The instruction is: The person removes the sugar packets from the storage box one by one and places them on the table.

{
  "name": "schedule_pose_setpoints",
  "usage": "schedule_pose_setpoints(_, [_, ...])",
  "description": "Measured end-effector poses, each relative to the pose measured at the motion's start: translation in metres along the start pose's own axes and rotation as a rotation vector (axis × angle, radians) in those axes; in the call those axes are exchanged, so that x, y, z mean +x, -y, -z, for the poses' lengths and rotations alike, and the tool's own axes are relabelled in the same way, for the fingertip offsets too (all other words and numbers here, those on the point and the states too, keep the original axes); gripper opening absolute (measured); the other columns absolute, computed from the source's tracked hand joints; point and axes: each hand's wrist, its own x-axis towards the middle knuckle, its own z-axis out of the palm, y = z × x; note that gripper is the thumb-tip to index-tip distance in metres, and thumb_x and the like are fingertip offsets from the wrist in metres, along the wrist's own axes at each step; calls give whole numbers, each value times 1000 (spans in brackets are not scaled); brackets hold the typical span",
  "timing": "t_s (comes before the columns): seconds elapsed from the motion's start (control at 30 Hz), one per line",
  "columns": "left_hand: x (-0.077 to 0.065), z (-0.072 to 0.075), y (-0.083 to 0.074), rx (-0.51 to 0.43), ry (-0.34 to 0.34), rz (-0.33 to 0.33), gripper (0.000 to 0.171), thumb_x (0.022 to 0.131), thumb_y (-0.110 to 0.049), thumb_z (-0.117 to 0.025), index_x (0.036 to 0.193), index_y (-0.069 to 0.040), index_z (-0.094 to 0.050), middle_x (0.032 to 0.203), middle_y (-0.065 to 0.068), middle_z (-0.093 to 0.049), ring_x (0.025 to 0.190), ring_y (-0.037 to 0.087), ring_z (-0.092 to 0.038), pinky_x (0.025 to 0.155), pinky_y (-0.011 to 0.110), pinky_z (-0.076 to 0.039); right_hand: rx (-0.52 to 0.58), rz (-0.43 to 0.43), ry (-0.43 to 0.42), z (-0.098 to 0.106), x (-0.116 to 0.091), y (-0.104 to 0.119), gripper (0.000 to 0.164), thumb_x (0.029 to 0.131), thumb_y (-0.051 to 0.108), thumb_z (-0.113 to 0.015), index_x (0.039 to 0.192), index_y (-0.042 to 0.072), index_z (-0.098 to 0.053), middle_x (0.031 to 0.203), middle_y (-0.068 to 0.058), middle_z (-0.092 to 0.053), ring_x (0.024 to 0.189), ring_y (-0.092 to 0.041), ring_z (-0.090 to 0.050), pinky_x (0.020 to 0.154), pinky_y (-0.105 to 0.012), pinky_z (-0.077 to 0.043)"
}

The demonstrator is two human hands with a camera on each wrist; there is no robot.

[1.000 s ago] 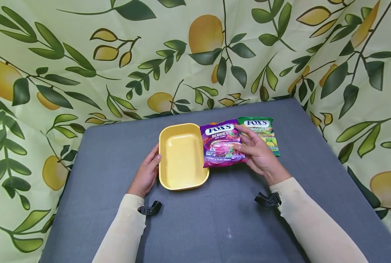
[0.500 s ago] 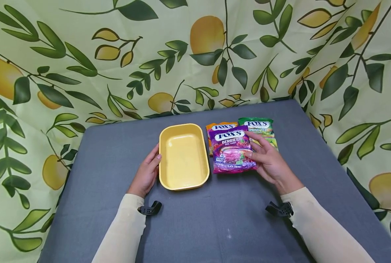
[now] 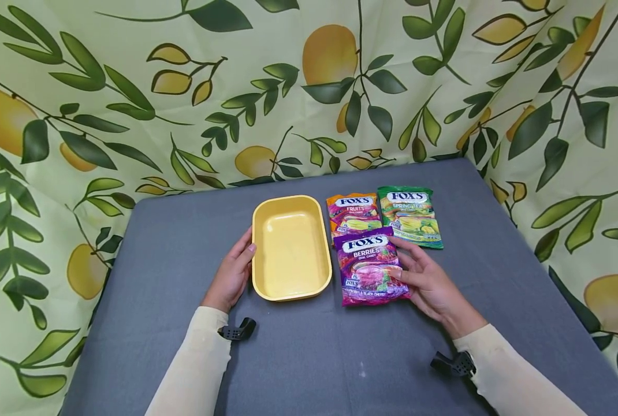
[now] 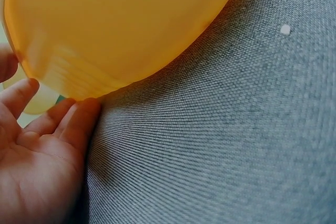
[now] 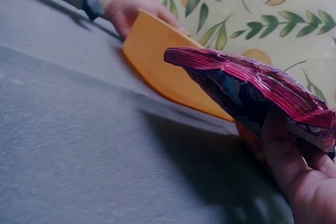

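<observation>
My right hand pinches a purple FOX'S Berries candy bag by its right side, thumb on the front face and fingers behind. In the right wrist view the bag is held up off the cloth, its shadow below it. My left hand rests against the left outer wall of a yellow rectangular tray; nothing lies inside the tray. Seen from the left wrist, the fingertips touch the tray's wall from outside.
Behind the purple bag lie an orange FOX'S Fruits bag, partly covered by it, and a green FOX'S Spring Tea bag. Everything is on a grey cloth-covered table. A leaf-and-fruit patterned curtain stands behind the table and at both sides.
My right hand has carried the purple bag from over the tray's right edge rightward and toward me, uncovering the orange bag. The left hand and tray have stayed put.
</observation>
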Motion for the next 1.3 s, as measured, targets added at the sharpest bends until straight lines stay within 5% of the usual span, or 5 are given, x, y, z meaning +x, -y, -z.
schedule_pose_setpoints(0.5, [2, 0, 0, 8, -1, 5, 62, 117, -30, -53, 174, -22, -30, 176, -5, -27, 156, 15, -34, 122, 37, -36, -83, 38, 30, 6, -7, -26, 75, 108, -9, -58, 172, 12, -25, 167, -28, -24, 130, -29, -65, 104, -48, -55])
schedule_pose_setpoints(0.97, [2, 0, 0, -26, 16, -15, 62, 117, -28, -54, 174, -21, -30, 176, -5, -28, 155, 18, -37, 118, 33, -41, -681, 34, -42, 0, -10, -2, 55, 108, 3, -68, 158, -2, -47, 149, -30, -51, 119, -37, -67, 88, -30, -61])
schedule_pose_setpoints(1.3, [1, 1, 2, -21, 1, -2, 62, 117, -29, -55, 174, -21, -31, 176, -4, -29, 155, 19, -37, 119, 33, -41, -814, 67, -155, 7, -13, 15, 48, 110, 13, -68, 154, -1, -53, 151, -27, -54, 117, -38, -67, 85, -28, -60])
